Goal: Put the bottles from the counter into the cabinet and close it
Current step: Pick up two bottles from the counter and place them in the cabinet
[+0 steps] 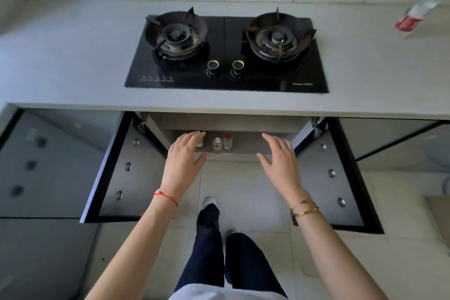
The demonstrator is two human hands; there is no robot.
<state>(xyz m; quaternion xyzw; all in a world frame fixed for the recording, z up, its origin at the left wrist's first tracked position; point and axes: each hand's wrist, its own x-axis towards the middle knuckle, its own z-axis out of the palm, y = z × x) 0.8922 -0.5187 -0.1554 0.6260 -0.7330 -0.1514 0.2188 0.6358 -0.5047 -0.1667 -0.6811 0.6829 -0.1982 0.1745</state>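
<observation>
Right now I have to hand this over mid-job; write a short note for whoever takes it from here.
Left hand: open, holds nothing, fingers in front of a bottle on the cabinet shelf; whether it touches cannot be told.
Right hand: open, empty, hanging before the shelf.
Bottles: a clear bottle and a red-capped bottle stand on the shelf, a third mostly hidden behind the left fingers. One red-labelled bottle is on the counter, far right, blurred.
Done: at least three bottles stowed.
Left: fetch the counter bottle, then shut the left door and right door, both wide open.
</observation>
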